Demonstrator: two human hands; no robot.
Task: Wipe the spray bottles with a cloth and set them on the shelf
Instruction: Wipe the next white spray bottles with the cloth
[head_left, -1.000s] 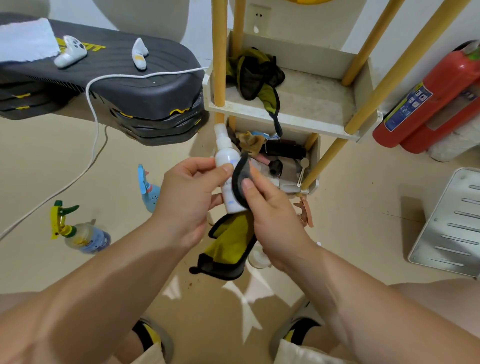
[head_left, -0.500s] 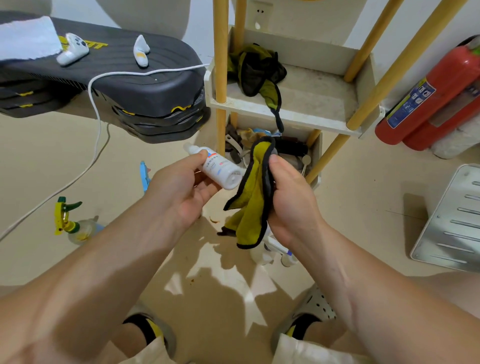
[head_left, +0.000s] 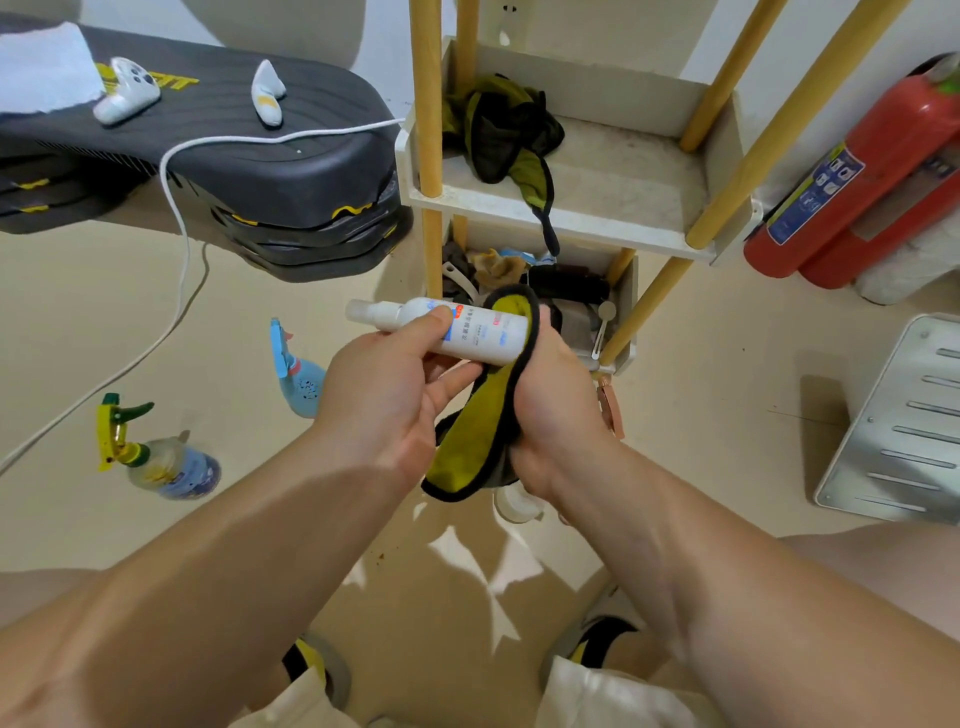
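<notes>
My left hand (head_left: 387, 395) holds a white spray bottle (head_left: 483, 332) lying on its side, nozzle to the left, thumb on its label. A yellow cloth with black edging (head_left: 483, 415) is wrapped over the bottle's base, and my right hand (head_left: 550, 410) grips it there. In front of both hands stands the white shelf with wooden posts (head_left: 597, 228); a second yellow-black cloth (head_left: 504, 135) lies on its upper tier. On the floor at left are a blue spray bottle (head_left: 298, 376) and a clear one with a yellow-green trigger (head_left: 156, 457). Another white bottle (head_left: 514, 504) peeks out under my right wrist.
A stack of black step platforms (head_left: 249, 171) with a white cable (head_left: 176, 218), a controller and a cloth fills the upper left. Two red fire extinguishers (head_left: 857, 187) lie at right beside a metal rack (head_left: 904, 421). The shelf's lower tier is cluttered.
The bottle went from upright to lying sideways in my left hand. My right hand moved the cloth from the bottle's side onto its base end.
</notes>
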